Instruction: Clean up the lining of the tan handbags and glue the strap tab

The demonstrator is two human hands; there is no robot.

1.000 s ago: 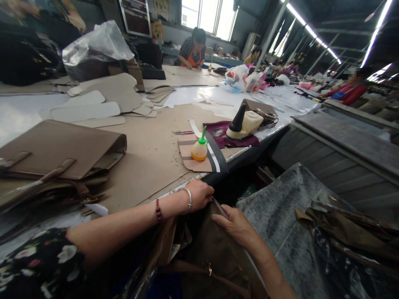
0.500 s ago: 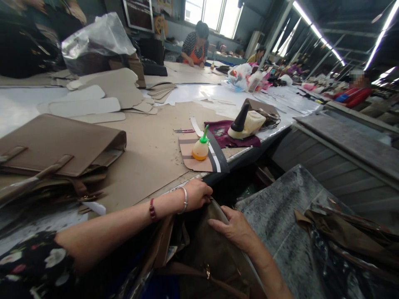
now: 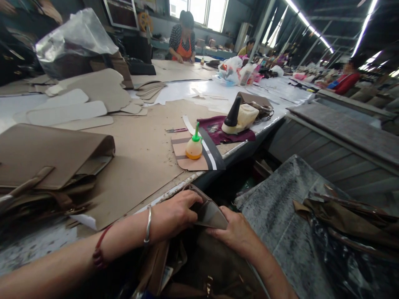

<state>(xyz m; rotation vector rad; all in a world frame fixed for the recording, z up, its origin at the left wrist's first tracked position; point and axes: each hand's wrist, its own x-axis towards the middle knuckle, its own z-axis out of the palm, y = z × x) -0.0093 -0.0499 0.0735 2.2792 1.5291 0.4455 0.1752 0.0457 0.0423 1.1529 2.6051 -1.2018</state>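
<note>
A brown handbag [image 3: 215, 257] with gold-coloured fittings is in front of me, below the table edge, its mouth opened so that a paler lining shows. My right hand [image 3: 238, 232] grips the bag's right rim, thumb on the inner side and fingers around the edge. At the far side of the opening, my left hand [image 3: 176, 214] has its fingers bent over the rim and is closed on it; some fingertips are hidden. Just beyond the hands, a squeeze bottle [image 3: 193, 148] with a green spout and orange liquid stands on a striped tan panel [image 3: 182, 162].
On the left of the table lies another brown handbag [image 3: 56, 153]. Pale cut panels [image 3: 90, 89] are stacked behind it. A black cone-shaped piece on a cream container [image 3: 241, 118] rests on a maroon cloth [image 3: 207, 124]. A grey-black sheet [image 3: 280, 199] slopes at the right. A person [image 3: 182, 39] works across the table.
My left hand has moved left and nearer to me, spreading the bag's mouth so the lining shows. The right hand keeps its hold. The view has shifted slightly to the right.
</note>
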